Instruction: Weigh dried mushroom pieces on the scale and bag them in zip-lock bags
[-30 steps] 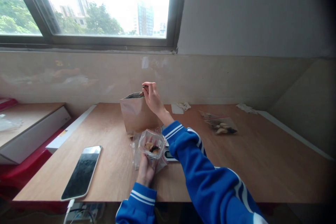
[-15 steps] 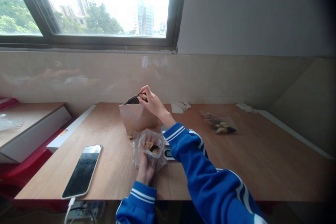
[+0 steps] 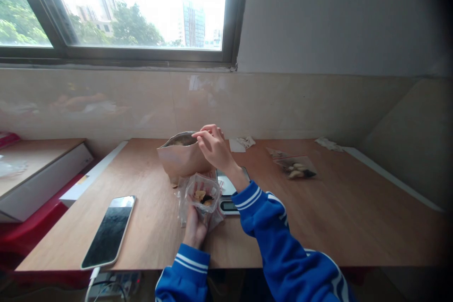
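My left hand is closed around a clear plastic cup held tilted, its mouth turned towards me. Dried brown and dark pieces lie inside the cup. Beyond it a brown paper bag stands with its mouth open and a dark inside. Over the right end of the bag's rim is my right hand, fingers stretched and somewhat apart, with nothing visible in them. Whether the fingertips touch the rim I cannot tell. A clear plastic bag lies flat under the cup.
A kitchen scale sits partly under my right forearm. To the right lies a zip bag with pale and dark pieces. A phone with a cable is at the left front edge. Crumpled tissue lies by the wall.
My right hand has moved right and slightly down along the bag's mouth. The brown piece it held is out of sight, and more of the bag's opening shows. The left hand keeps the cup in place.
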Demonstrator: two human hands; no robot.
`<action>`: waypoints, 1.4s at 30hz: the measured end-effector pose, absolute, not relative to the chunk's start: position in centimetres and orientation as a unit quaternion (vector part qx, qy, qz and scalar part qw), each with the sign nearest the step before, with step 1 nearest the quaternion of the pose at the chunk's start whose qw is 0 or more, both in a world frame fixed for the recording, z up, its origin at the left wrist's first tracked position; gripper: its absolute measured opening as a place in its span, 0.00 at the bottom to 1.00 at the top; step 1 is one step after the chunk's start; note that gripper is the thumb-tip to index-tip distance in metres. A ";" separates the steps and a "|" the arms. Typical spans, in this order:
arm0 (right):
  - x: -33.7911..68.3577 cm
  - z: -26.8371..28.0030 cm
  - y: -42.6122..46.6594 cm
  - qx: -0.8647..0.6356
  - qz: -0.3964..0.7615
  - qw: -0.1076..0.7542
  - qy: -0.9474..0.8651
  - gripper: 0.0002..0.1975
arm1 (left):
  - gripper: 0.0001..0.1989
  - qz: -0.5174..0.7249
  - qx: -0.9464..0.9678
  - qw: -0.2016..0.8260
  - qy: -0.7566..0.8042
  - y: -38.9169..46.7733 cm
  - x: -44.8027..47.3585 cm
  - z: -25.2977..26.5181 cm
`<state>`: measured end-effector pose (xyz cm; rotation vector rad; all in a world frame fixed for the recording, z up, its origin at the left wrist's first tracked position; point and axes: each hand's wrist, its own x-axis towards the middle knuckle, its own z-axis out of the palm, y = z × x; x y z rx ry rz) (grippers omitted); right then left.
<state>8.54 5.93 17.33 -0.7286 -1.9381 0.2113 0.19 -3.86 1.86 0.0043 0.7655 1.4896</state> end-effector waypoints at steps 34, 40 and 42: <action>11.0 10.4 -1.3 -0.367 0.301 0.206 -0.856 0.10 | 0.19 0.664 -0.017 0.650 0.369 -4.1 -0.3 0.9; 11.1 10.1 -1.5 -0.374 0.274 0.215 -0.859 0.09 | 0.20 0.659 0.010 0.665 0.352 -4.2 -0.4 1.0; 11.0 10.1 -1.7 -0.364 0.279 0.202 -0.865 0.08 | 0.21 0.652 0.017 0.675 0.345 -4.2 -0.4 0.9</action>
